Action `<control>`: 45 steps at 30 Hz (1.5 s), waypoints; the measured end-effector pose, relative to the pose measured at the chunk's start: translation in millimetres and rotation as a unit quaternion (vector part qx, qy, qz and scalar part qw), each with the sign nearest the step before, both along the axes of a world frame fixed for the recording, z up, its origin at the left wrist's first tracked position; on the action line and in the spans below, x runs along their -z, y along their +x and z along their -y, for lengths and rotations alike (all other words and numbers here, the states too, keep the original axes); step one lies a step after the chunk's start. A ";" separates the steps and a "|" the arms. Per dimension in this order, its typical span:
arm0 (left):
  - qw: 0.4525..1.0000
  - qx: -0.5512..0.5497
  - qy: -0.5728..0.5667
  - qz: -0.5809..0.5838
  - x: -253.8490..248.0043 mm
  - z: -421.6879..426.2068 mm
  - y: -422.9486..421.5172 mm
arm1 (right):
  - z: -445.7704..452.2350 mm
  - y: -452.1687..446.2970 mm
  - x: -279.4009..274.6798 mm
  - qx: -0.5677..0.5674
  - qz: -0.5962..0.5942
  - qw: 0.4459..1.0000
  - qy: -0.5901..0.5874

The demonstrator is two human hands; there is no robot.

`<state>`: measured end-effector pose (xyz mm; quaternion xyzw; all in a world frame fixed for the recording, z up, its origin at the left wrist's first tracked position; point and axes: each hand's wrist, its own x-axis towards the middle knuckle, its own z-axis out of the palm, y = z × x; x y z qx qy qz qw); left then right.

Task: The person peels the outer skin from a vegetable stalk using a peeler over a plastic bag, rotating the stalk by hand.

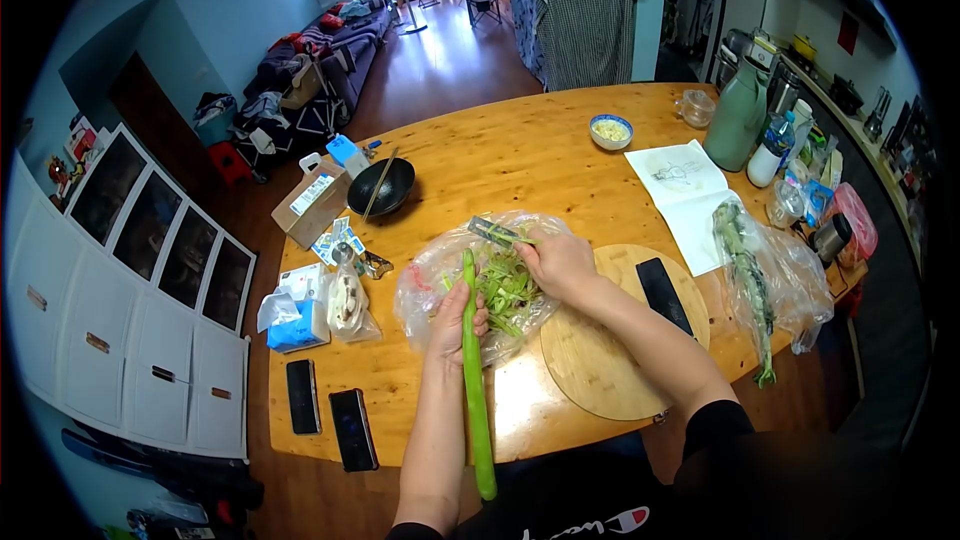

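Observation:
My left hand is wrapped round a long, smooth green stalk, which looks like celtuce. The stalk's lower end reaches past the table edge towards my body. My right hand grips a peeler, its head just above the stalk's top end; I cannot tell whether the two touch. Beneath both hands, a clear plastic bag lies spread on the table with a heap of green peelings on it. Under my right forearm is a round wooden cutting board, and a dark phone rests on it.
A leafy stalk lies partly bagged at the right edge. Behind it stand a green flask and bottles. A patterned bowl sits farther back. On the left are a black bowl, tissues and two phones.

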<state>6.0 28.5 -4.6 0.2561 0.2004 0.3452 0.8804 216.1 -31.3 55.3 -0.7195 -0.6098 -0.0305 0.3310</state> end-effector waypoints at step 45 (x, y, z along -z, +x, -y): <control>0.990 0.006 0.086 -0.111 -10.4 4.9 -0.4 | 0.0 -2.9 9.0 -0.030 0.029 0.999 -0.019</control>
